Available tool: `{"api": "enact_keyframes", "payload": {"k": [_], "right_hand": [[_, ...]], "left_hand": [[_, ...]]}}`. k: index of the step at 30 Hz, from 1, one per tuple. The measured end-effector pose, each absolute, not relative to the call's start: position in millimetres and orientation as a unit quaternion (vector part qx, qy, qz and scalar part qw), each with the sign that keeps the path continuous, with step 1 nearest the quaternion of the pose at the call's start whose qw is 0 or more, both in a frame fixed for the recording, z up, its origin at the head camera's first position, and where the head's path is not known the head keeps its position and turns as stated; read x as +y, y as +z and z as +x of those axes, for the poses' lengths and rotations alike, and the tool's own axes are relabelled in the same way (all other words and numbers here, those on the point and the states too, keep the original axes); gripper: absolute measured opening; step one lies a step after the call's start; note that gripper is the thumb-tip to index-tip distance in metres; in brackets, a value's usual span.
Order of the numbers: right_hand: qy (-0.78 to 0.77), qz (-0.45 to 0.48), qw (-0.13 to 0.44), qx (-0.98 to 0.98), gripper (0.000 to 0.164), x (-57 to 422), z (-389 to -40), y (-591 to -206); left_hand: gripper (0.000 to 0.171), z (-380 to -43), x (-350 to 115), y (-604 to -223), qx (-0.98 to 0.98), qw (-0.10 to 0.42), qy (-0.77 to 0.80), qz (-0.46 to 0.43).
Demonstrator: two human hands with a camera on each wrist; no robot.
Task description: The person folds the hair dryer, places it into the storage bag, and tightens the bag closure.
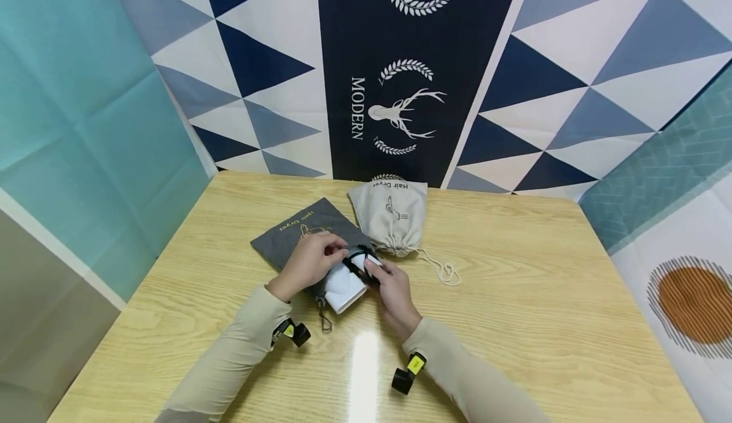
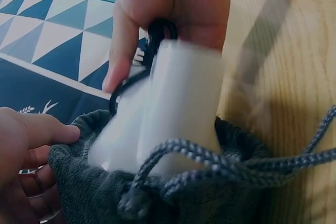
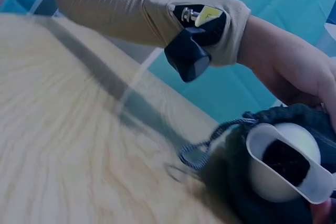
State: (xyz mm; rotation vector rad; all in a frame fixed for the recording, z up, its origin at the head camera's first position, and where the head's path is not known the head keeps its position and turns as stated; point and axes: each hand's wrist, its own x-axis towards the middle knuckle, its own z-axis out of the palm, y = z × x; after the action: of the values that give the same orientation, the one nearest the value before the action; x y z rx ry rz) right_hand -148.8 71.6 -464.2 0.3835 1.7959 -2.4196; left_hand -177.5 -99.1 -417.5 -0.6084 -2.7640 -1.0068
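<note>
A white hair dryer (image 1: 343, 288) sits partly inside a dark grey drawstring bag (image 1: 280, 248) printed with gold "Hair Dryer" lettering. My left hand (image 1: 311, 258) pinches the bag's rim, thumb and finger at the edge in the left wrist view. With my right hand (image 1: 394, 289) I grip the hair dryer together with its black cord (image 2: 157, 32), which is looped against the white body. The dryer's hollow end (image 3: 270, 184) sticks out of the bag mouth, and its lower part is hidden in the cloth. A grey drawstring (image 2: 199, 156) hangs across the opening.
Behind my right hand lies a beige drawstring pouch (image 1: 389, 216), also printed "Hair Dryer", with its pale string (image 1: 448, 274) trailing right. Both bags are on a light wooden table (image 1: 515, 283). A patterned cloth wall (image 1: 274, 80) stands along the table's far edge.
</note>
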Motion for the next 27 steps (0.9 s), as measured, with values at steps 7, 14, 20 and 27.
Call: {"api": "enact_keyframes", "payload": {"k": [7, 14, 20, 27], "right_hand": [[-0.839, 0.174, 0.04, 0.514, 0.029, 56, -150, -469], [-0.87, 0.19, 0.065, 0.45, 0.017, 38, -155, -470], [-0.879, 0.191, 0.049, 0.435, 0.012, 21, -165, -477], [-0.855, 0.16, 0.08, 0.487, 0.023, 16, -170, -482]], "left_hand": [[0.011, -175, -94, -421, -0.916, 0.061, -0.342, -0.201], [0.012, -174, -89, -424, -0.907, 0.052, -0.364, -0.206], [0.012, -171, -88, -423, -0.896, 0.014, -0.377, -0.235], [0.012, -169, -94, -425, -0.893, -0.021, -0.39, -0.221]]}}
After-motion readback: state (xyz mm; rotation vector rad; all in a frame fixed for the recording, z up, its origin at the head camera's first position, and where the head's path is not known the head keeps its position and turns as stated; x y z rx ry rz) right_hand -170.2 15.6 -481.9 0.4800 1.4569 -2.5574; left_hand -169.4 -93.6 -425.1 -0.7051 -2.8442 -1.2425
